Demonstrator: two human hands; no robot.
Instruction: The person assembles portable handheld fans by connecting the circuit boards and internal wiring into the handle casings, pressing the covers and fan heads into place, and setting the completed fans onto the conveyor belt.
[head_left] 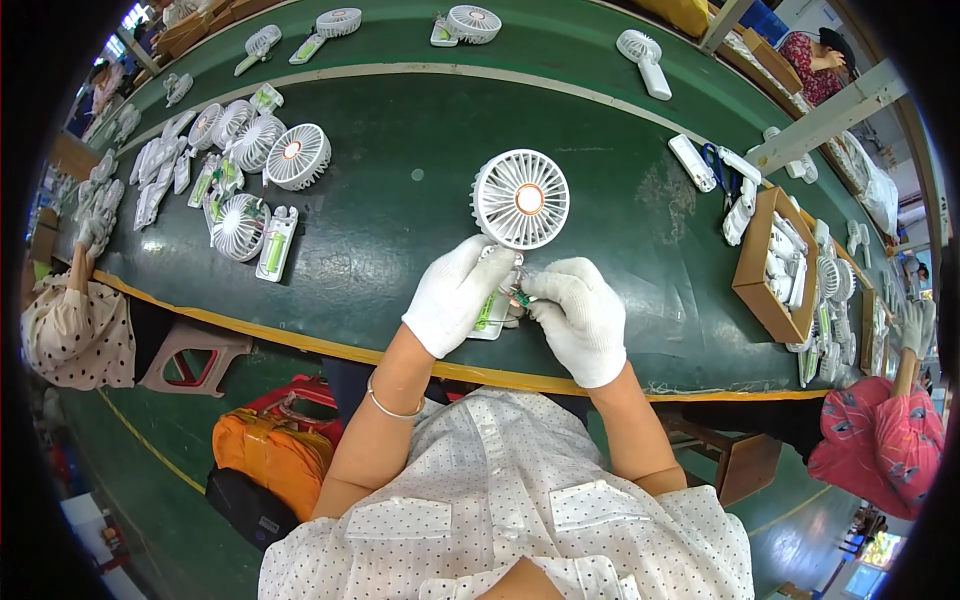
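Observation:
A white handheld fan [521, 199] with an orange ring at its hub lies before me, its round head pointing away from my body. My left hand [448, 297], in a white knitted glove, is closed on the fan at its neck, just below the head. Under the fingers shows the opened handle [490, 318], with a green battery inside. My right hand [578, 318], gloved too, pinches a small green circuit board [520, 298] beside the handle. Thin wires run near the fingertips; their ends are hidden.
Several fans and opened handles [276, 243] are piled at the left. On the right stand a cardboard box [775, 265] of white parts, dark-handled scissors [722, 170] and more fans. More fans [472, 24] lie on the far green strip. Co-workers' gloved hands [914, 328] show at both sides.

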